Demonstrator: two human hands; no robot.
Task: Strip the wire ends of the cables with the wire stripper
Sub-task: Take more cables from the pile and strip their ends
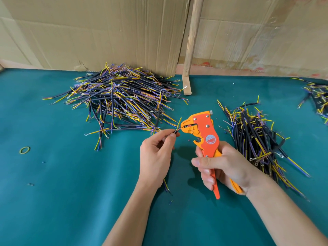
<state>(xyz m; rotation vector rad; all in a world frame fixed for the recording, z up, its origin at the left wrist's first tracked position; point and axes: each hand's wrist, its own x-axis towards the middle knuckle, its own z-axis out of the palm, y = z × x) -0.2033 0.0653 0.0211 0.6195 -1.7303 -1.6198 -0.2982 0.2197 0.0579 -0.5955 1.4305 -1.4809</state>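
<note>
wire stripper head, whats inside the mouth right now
One thin wire end of the cable pinched by the left hand enters the wire stripper; its tip is hidden inside.

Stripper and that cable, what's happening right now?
A person is stripping cable ends. The right hand grips the orange stripper by its handles. The left hand pinches a black cable and feeds one of its wires into the stripper's head; a yellow-green wire sticks up beside it. Cable piles lie on the green table, one behind and one to the right.
</note>
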